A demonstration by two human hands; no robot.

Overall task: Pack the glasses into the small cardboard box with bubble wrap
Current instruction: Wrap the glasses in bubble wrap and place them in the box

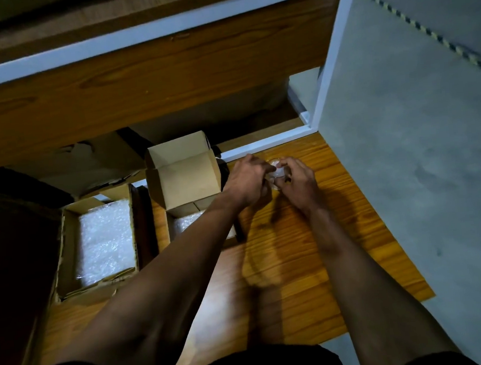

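A clear glass (277,170) stands on the wooden floor mat, partly covered in transparent bubble wrap. My left hand (248,181) grips it from the left and my right hand (298,183) pinches the wrap on its right side. Just left of the hands stands the small cardboard box (187,183), its flaps open and upright. Under my left forearm a second small box (171,231) shows bubble wrap inside. Most of the glass is hidden by my fingers.
A larger open cardboard box (63,254) lined with bubble wrap (104,239) sits at the left. A wooden cabinet with white edging (147,31) rises behind. Grey concrete floor (422,168) lies to the right of the mat (339,246).
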